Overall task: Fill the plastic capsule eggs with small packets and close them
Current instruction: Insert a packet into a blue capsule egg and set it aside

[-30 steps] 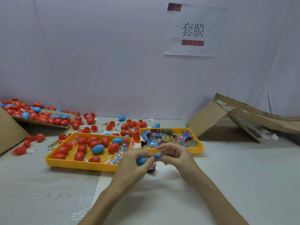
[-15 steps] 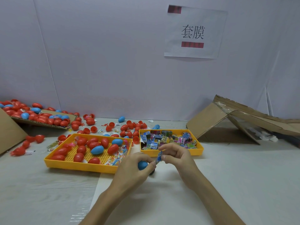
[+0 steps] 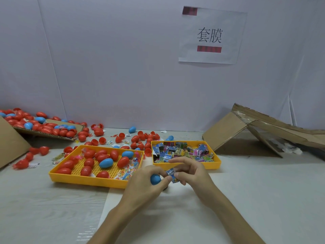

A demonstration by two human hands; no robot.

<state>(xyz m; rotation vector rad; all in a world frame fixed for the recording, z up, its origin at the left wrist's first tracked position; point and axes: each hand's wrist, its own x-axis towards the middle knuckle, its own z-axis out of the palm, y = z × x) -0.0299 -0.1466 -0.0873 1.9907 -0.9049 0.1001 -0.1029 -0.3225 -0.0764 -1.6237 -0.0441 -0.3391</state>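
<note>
My left hand [image 3: 144, 184] grips a blue capsule egg [image 3: 155, 179] just in front of the two yellow trays. My right hand [image 3: 191, 175] pinches a small printed packet [image 3: 172, 174] right against the egg's open side. Whether the packet sits partly inside the egg is hidden by my fingers. The left yellow tray [image 3: 73, 176] holds red and blue eggs. The smaller right tray [image 3: 213, 165] is full of colourful packets.
Many loose red and blue eggs [image 3: 137, 138] lie behind the trays and on a cardboard sheet [image 3: 44, 134] at the far left. A collapsed cardboard box [image 3: 246, 134] lies at the right. A paper sign [image 3: 211, 36] hangs on the white wall.
Both hands have dropped slightly toward me. The right hand has brought the packet down against the blue egg, and its index finger has lifted.
</note>
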